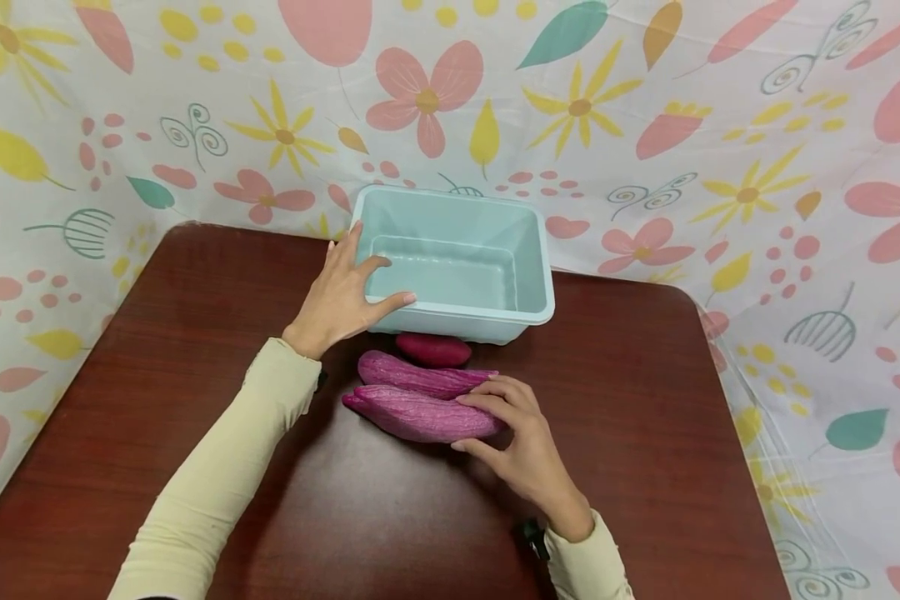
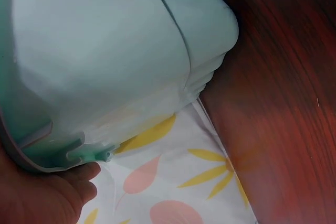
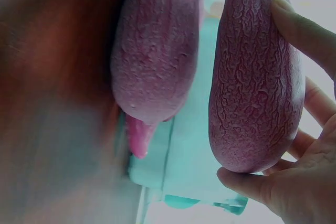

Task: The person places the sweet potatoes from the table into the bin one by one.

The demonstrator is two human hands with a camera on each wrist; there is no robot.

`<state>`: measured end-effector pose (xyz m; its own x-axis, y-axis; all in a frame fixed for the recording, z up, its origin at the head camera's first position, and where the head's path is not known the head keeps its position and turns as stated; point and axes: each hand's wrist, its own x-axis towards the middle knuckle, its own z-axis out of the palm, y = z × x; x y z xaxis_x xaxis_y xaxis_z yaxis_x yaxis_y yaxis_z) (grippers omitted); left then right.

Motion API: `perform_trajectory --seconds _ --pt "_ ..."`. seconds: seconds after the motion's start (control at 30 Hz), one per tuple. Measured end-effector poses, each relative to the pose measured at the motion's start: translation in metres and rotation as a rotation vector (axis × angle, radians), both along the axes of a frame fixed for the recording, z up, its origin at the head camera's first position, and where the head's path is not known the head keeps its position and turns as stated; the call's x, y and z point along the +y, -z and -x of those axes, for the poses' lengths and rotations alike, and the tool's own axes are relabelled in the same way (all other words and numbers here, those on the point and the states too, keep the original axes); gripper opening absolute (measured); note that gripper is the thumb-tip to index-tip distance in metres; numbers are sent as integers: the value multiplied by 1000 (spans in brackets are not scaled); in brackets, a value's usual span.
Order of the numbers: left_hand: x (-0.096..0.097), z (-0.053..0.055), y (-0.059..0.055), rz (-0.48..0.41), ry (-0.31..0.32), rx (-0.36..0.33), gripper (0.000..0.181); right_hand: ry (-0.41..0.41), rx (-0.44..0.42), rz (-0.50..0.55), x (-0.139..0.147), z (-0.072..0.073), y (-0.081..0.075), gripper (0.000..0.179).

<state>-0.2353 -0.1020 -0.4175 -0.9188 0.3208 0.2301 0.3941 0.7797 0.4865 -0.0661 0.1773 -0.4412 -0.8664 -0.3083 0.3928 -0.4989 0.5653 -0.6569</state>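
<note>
At the back of the table stands a light blue plastic basin [image 1: 450,283] with nothing in it. My left hand [image 1: 333,304] grips its left end, thumb over the near rim; in the left wrist view the fingertips [image 2: 86,174] curl under the rim. With my right hand [image 1: 521,442] I hold a wrinkled purple sweet potato [image 1: 420,417] by its rounded right end, raised a little in the right wrist view. Just behind it lies a second purple sweet potato [image 1: 401,375]. A smaller, dark red sweet potato [image 1: 433,350] rests close against the basin's front.
The dark reddish-brown wooden table [image 1: 390,517] has rounded back corners. A white sheet [image 1: 435,83] printed with flowers and leaves hangs behind it and along both sides, close to the basin's back.
</note>
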Motion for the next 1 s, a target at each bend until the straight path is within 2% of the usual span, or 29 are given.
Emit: perform_trajectory --seconds 0.23,0.43,0.73,1.0 --pt "1 0 1 14 -9 -4 72 13 -13 -14 1 11 -12 50" --pt "0 1 2 16 -14 -10 71 16 23 -1 1 22 -24 50" --pt "-1 1 3 16 -9 5 72 -28 197 75 -1 38 -42 52" --pt "-1 1 1 11 4 28 72 -31 259 70 -1 53 -51 51"
